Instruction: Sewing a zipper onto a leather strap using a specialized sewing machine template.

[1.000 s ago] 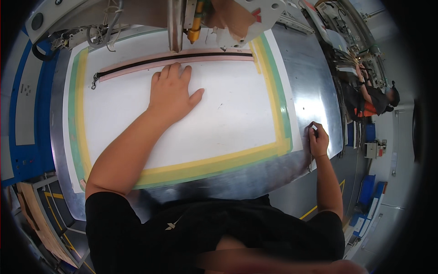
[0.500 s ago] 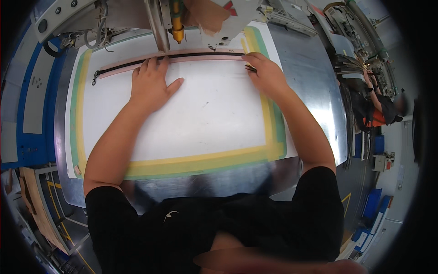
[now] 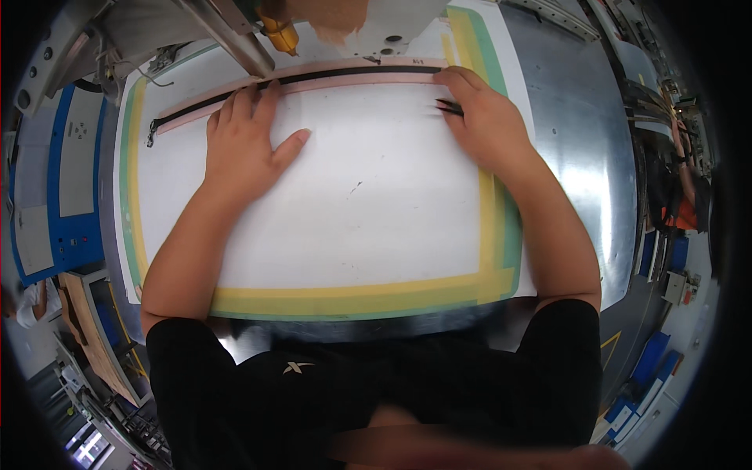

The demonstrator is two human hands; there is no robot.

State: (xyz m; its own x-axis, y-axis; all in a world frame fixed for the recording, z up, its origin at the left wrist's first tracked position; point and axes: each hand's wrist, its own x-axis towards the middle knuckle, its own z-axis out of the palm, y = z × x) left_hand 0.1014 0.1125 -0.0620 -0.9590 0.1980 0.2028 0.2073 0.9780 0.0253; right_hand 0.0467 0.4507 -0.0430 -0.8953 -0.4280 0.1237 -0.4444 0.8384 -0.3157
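Head view: left hand (image 3: 244,145) flat on white panel (image 3: 368,211); right hand (image 3: 486,117) pinches a half-hidden dark tool (image 3: 450,107).

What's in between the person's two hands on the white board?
In the head view, only bare white board lies between the left hand and right hand; the black zipper runs past their fingertips.

White board (image 3: 368,211) with yellow-and-green taped border, pink strip (image 3: 313,82) bearing a black zipper (image 3: 298,77), silver table (image 3: 580,157).

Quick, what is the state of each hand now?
Left hand: open, flat on the white template.
Right hand: holding a thin dark tool.
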